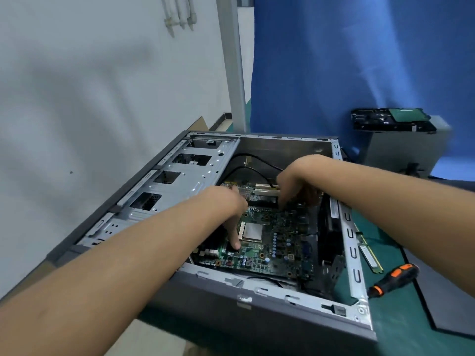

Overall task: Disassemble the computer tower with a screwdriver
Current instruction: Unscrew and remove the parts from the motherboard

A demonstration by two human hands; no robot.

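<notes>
I'm working inside the open grey metal computer tower (270, 327) on the green surface (401, 330) — bays looking emptied, green motherboard (282, 242) yet to free — left hand (228, 209) pressing one straight finger on it, right hand (295, 181) fingers' grip I cannot tell, orange-and-black screwdriver (394, 278) lying alongside.

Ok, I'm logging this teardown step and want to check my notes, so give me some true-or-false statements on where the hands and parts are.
The screwdriver is in the right hand. False: it lies on the green mat, right of the case.
Both the left hand and the right hand reach inside the open case. True.
The motherboard has been lifted out. False: the motherboard sits inside the case.
A memory stick lies on the mat beside the case. True.
</notes>
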